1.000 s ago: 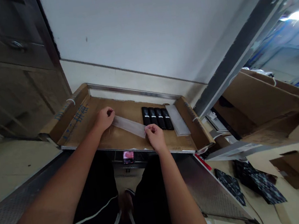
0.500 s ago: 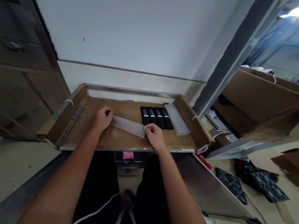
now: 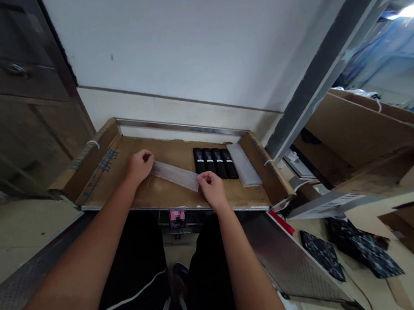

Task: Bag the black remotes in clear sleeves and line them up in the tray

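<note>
Both arms reach forward over the cardboard-lined tray [image 3: 115, 160]. The left hand [image 3: 139, 165] and right hand [image 3: 210, 188] pinch opposite ends of a long clear plastic sleeve [image 3: 174, 175], fingers curled closed on it.

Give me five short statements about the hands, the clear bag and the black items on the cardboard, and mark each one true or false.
1. Each hand pinches one end of the clear plastic bag. True: the left hand grips the far-left end and the right hand the near-right end.
2. Six black remotes lie in the row. False: four black remotes lie side by side.
3. The stack of clear bags lies to the right of the black remotes. True.
4. The right hand rests on the black remotes. False: it is just in front of them, on the bag's end.
5. The work surface is lined with blue cloth. False: it is lined with brown cardboard.
</note>
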Motion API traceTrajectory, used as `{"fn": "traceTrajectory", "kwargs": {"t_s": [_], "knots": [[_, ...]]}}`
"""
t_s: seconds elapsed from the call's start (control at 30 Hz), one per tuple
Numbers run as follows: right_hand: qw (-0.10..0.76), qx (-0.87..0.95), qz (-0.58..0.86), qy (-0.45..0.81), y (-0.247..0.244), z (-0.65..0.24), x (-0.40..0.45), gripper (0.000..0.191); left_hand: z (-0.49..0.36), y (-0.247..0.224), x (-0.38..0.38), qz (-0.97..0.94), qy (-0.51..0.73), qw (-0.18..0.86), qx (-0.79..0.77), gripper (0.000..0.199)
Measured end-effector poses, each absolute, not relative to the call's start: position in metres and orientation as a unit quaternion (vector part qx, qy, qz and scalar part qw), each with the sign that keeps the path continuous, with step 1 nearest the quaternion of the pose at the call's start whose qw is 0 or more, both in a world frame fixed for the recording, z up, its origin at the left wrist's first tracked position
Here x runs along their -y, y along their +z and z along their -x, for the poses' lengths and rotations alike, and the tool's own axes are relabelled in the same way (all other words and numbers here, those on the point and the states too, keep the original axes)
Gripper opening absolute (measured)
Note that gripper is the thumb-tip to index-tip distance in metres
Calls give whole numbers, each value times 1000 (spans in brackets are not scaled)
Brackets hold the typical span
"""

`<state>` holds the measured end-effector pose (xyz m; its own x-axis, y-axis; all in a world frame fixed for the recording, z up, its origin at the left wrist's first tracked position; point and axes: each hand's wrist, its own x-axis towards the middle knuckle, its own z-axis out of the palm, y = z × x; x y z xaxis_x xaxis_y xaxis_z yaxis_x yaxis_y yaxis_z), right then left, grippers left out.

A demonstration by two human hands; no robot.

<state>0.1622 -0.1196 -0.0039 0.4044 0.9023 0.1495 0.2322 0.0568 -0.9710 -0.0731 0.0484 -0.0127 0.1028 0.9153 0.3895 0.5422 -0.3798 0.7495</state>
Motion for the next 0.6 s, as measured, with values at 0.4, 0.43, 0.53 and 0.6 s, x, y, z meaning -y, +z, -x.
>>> {"fn": "traceTrajectory", "kwargs": {"t_s": [0.4,0.43,0.53,0.6], "knots": [[559,462,621,297,-3,-161,121,22,72,-6,-44,-713,420,215,-519,15],[560,462,620,297,-2,-161,121,22,72,-6,-43,-712,420,217,-520,15],[562,463,617,298,-2,-161,122,21,72,-6,-44,-713,420,221,-516,15],[561,463,618,297,-3,-161,122,21,72,-7,-44,-714,423,220,-513,15]]}}
